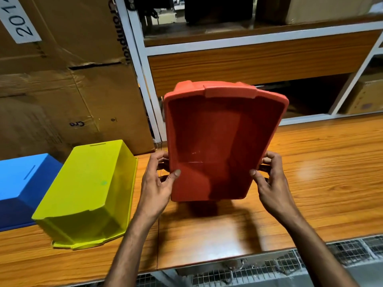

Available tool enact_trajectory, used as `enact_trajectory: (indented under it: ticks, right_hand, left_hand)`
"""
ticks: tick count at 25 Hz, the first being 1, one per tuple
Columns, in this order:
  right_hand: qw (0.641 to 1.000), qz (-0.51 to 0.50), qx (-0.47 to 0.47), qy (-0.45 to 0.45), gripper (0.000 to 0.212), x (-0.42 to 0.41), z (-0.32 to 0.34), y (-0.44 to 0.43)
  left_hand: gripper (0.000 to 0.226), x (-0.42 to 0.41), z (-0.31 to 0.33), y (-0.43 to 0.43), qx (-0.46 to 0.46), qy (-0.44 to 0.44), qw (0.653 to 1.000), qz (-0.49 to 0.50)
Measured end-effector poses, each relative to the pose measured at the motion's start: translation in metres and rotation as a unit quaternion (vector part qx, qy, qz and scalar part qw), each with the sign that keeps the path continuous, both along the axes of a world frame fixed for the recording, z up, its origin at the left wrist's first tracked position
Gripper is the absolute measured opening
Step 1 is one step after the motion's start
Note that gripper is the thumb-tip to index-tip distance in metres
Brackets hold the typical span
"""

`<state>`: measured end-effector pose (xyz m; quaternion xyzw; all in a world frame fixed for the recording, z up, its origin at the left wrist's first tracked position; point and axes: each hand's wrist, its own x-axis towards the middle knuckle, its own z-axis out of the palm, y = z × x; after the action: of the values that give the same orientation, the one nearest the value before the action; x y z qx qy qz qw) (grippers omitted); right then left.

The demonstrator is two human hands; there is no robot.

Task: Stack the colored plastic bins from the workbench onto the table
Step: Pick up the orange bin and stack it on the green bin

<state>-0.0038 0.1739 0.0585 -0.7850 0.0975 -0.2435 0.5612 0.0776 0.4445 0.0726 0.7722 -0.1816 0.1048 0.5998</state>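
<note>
A red plastic bin hangs above the wooden workbench, tilted so its open side faces me. My left hand grips its left edge with the thumb inside the rim. My right hand grips the right edge the same way. A yellow-green bin lies upside down on the bench to the left. A blue bin lies upside down beside it at the far left, partly cut off by the frame.
Large cardboard boxes stand behind the bins at the back left. A white-framed shelf unit with wood panels rises behind the bench. Wire mesh runs below the bench's front edge.
</note>
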Motion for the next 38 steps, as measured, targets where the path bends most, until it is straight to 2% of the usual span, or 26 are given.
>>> enact_trajectory:
  ticks: [5, 8, 10, 12, 14, 16, 23, 28, 32, 34, 38]
  right_hand:
    - [0.997, 0.023, 0.072, 0.008, 0.044, -0.011, 0.022, -0.033]
    - [0.973, 0.03, 0.225, 0.045, 0.033, -0.019, 0.046, -0.052]
    - [0.959, 0.026, 0.271, 0.085, 0.029, -0.03, 0.056, -0.064]
    - [0.948, 0.014, 0.295, 0.115, 0.041, -0.052, 0.057, -0.079]
    - [0.95, 0.0, 0.283, 0.135, 0.066, -0.082, 0.055, -0.088]
    - [0.954, -0.052, 0.255, 0.149, 0.076, -0.116, 0.051, -0.091]
    - [0.919, -0.228, 0.301, 0.117, 0.068, -0.255, 0.035, -0.094]
    - [0.861, -0.353, 0.358, 0.078, 0.049, -0.35, 0.014, -0.118]
    - [0.822, -0.408, 0.395, 0.054, 0.054, -0.415, -0.011, -0.161]
    - [0.816, -0.433, 0.377, 0.061, 0.05, -0.442, -0.021, -0.188]
    - [0.824, -0.478, 0.288, 0.096, 0.057, -0.494, -0.038, -0.252]
  left_hand:
    - [0.035, -0.001, 0.018, -0.028, -0.036, 0.027, 0.999, 0.007]
    - [0.03, 0.003, 0.027, -0.053, -0.094, 0.139, 0.986, -0.015]
    - [0.027, 0.003, 0.026, -0.071, -0.121, 0.206, 0.971, -0.031]
    - [0.025, -0.001, 0.02, -0.089, -0.128, 0.258, 0.957, -0.043]
    - [0.026, -0.011, 0.014, -0.106, -0.129, 0.29, 0.946, -0.059]
    - [0.027, -0.023, 0.008, -0.123, -0.122, 0.307, 0.939, -0.092]
    - [0.03, -0.085, -0.006, -0.198, -0.035, 0.336, 0.894, -0.293]
    - [0.029, -0.148, -0.013, -0.278, 0.027, 0.363, 0.835, -0.413]
    - [0.026, -0.199, -0.023, -0.355, 0.083, 0.363, 0.799, -0.471]
    - [0.034, -0.22, -0.033, -0.395, 0.119, 0.358, 0.782, -0.497]
    - [0.061, -0.272, -0.055, -0.48, 0.145, 0.344, 0.763, -0.528]
